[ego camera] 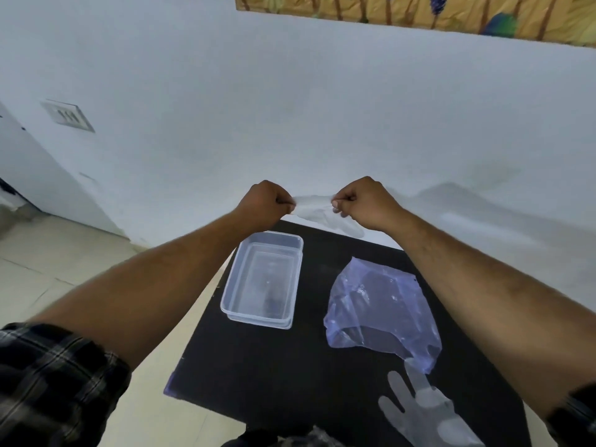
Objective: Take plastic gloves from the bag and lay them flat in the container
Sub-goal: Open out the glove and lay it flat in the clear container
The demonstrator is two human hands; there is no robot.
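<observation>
My left hand (264,203) and my right hand (362,203) are raised above the far edge of the black table (290,366). Each pinches one side of a thin clear plastic glove (317,212), which hangs stretched between them, fingers drooping to the right. Below my left hand stands a clear rectangular plastic container (292,285), with nothing visible inside. To its right lies a crumpled bluish transparent bag (380,304). A second clear glove (425,411) lies flat on the table at the near right, partly under my right forearm.
A white wall stands just behind the table. Beige floor tiles (48,269) show to the left of the table's edge. A switch plate (67,116) is on the wall at far left, and a picture's lower edge (419,11) at the top.
</observation>
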